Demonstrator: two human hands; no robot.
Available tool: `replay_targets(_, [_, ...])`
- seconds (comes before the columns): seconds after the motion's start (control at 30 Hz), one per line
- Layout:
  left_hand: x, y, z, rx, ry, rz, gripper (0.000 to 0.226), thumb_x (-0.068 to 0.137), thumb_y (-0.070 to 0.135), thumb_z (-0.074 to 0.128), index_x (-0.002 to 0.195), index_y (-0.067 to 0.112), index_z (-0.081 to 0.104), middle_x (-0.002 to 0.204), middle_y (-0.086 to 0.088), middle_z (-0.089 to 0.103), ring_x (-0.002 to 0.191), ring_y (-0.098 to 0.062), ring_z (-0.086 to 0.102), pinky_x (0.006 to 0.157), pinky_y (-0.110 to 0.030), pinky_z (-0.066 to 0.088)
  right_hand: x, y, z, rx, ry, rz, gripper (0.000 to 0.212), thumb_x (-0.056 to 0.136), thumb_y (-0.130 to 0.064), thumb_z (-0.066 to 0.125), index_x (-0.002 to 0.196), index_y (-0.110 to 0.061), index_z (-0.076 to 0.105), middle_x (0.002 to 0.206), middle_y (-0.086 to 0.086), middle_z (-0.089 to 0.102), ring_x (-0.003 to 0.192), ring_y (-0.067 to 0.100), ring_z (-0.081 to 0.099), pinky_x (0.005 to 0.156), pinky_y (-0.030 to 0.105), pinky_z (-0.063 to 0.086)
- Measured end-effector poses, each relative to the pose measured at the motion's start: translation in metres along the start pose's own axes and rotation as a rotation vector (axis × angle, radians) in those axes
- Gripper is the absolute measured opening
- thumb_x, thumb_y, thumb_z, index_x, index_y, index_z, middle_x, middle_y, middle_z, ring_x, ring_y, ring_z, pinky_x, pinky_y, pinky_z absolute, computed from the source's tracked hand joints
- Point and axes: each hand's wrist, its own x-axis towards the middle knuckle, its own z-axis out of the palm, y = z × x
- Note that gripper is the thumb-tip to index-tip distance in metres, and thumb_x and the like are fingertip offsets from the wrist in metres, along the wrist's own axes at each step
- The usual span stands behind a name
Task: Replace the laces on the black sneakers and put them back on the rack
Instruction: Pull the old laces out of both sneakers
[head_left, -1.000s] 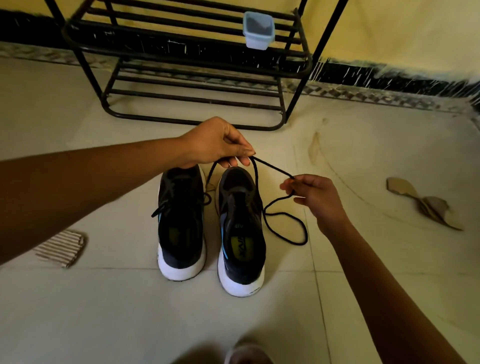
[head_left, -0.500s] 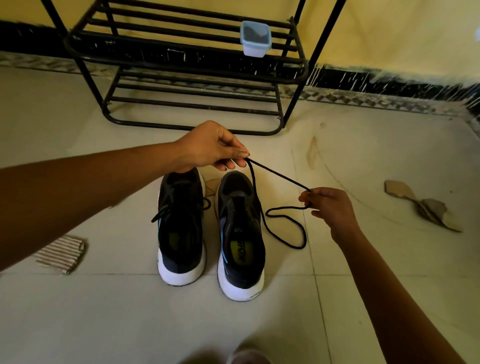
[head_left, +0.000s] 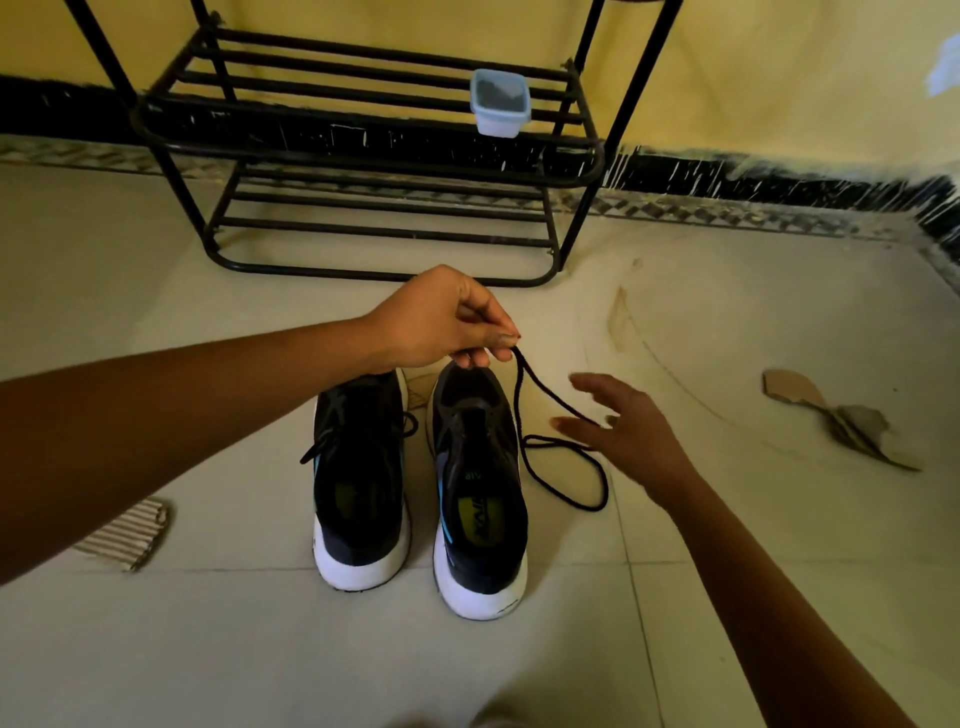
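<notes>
Your left hand (head_left: 436, 319) pinches one end of the black lace (head_left: 545, 383) just above the toe of the unlaced sneaker (head_left: 478, 493). Right of that sneaker your right hand (head_left: 634, 431) hovers, fingers (head_left: 571, 423) spread, gripping nothing. The lace's loop lies on the floor (head_left: 260, 649) beside the sneaker.

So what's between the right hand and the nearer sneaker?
Head view: the black lace, pinched by the left hand, hangs and loops on the floor there.

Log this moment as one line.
step: relacing | left hand: pinches black lace end | right hand: open by lace | sneakers: on floor before rack
</notes>
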Motion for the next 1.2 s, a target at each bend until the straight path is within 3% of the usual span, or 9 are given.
replay_targets(0.07, [-0.002, 0.006, 0.009, 0.093, -0.063, 0.064, 0.010, 0.084, 0.007, 0.065, 0.092, 0.012, 0.068, 0.077, 0.002, 0.070, 0.058, -0.001, 0.063, 0.056, -0.014, 0.052, -0.005, -0.019, 0.013, 0.088, -0.044, -0.182, 0.059, 0.076, -0.023, 0.077, 0.129, -0.020, 0.054, 0.124, -0.016, 0.056, 0.114, -0.003, 0.049, 0.090, 0.012, 0.038])
replay_targets(0.17, [-0.007, 0.010, 0.019, 0.207, -0.092, 0.156, 0.012, 0.083, 0.006, 0.067, 0.092, 0.012, 0.065, 0.077, -0.004, 0.071, 0.062, -0.007, 0.066, 0.063, -0.021, 0.056, -0.008, -0.037, 0.026, 0.280, -0.077, -0.338, 0.033, 0.081, -0.007, 0.071, 0.112, -0.010, 0.063, 0.101, -0.008, 0.070, 0.095, 0.002, 0.064, 0.083, 0.013, 0.046])
replay_targets(0.3, [-0.011, 0.009, 0.016, 0.278, -0.014, 0.211, 0.013, 0.081, 0.009, 0.069, 0.087, 0.016, 0.059, 0.079, -0.006, 0.073, 0.067, -0.010, 0.068, 0.073, -0.028, 0.055, -0.011, -0.039, 0.019, 0.518, -0.053, -0.279, 0.014, 0.086, 0.004, 0.060, 0.089, -0.007, 0.069, 0.063, -0.005, 0.065, 0.060, 0.006, 0.058, 0.063, 0.016, 0.047])
replay_targets(0.53, [-0.010, 0.001, 0.009, 0.095, 0.065, 0.117, 0.009, 0.077, 0.009, 0.071, 0.084, 0.015, 0.069, 0.076, -0.001, 0.070, 0.060, -0.002, 0.064, 0.064, -0.023, 0.056, -0.014, -0.029, 0.006, 0.544, 0.023, -0.223, 0.014, 0.087, -0.015, 0.057, 0.086, -0.013, 0.070, 0.059, -0.004, 0.057, 0.046, 0.007, 0.038, 0.044, 0.016, 0.033])
replay_targets(0.67, [-0.008, -0.002, 0.008, 0.179, 0.089, 0.118, 0.008, 0.078, 0.009, 0.071, 0.085, 0.013, 0.071, 0.070, 0.005, 0.067, 0.058, 0.001, 0.062, 0.062, -0.013, 0.053, -0.015, -0.031, 0.001, 0.446, 0.030, -0.227, 0.013, 0.088, -0.014, 0.058, 0.084, -0.015, 0.071, 0.055, -0.008, 0.056, 0.045, 0.001, 0.036, 0.045, 0.011, 0.030])
replay_targets(0.8, [-0.005, -0.011, -0.008, 0.422, 0.194, 0.130, 0.010, 0.081, 0.013, 0.070, 0.090, 0.016, 0.070, 0.068, 0.019, 0.059, 0.058, 0.007, 0.058, 0.062, -0.004, 0.046, -0.010, -0.022, -0.019, 0.315, 0.064, -0.199, 0.014, 0.088, -0.012, 0.061, 0.081, -0.021, 0.071, 0.052, -0.012, 0.057, 0.043, 0.001, 0.034, 0.044, 0.011, 0.029])
replay_targets(0.97, [-0.004, -0.032, -0.032, 0.501, 0.292, 0.036, 0.009, 0.081, 0.013, 0.070, 0.091, 0.013, 0.071, 0.073, 0.009, 0.063, 0.065, 0.002, 0.059, 0.065, -0.011, 0.044, -0.005, -0.002, -0.052, 0.215, 0.213, -0.153, 0.011, 0.087, -0.009, 0.063, 0.084, -0.015, 0.072, 0.052, -0.014, 0.061, 0.044, 0.000, 0.041, 0.046, 0.008, 0.031])
replay_targets(1.1, [-0.002, -0.041, -0.035, 0.503, 0.310, -0.012, 0.011, 0.081, 0.014, 0.069, 0.092, 0.011, 0.070, 0.080, 0.000, 0.068, 0.068, -0.003, 0.062, 0.067, -0.013, 0.046, -0.006, 0.004, -0.071, 0.098, 0.241, -0.168, 0.015, 0.085, -0.008, 0.065, 0.085, -0.022, 0.071, 0.065, -0.025, 0.067, 0.065, -0.008, 0.059, 0.067, 0.004, 0.042])
replay_targets(1.2, [0.000, -0.037, -0.027, 0.425, 0.222, -0.014, 0.010, 0.080, 0.015, 0.071, 0.091, 0.015, 0.070, 0.081, 0.002, 0.069, 0.071, -0.003, 0.063, 0.071, -0.015, 0.050, -0.005, -0.001, -0.081, -0.004, 0.417, -0.247, 0.018, 0.085, -0.008, 0.065, 0.085, -0.025, 0.070, 0.072, -0.036, 0.064, 0.075, -0.011, 0.061, 0.077, 0.008, 0.043])
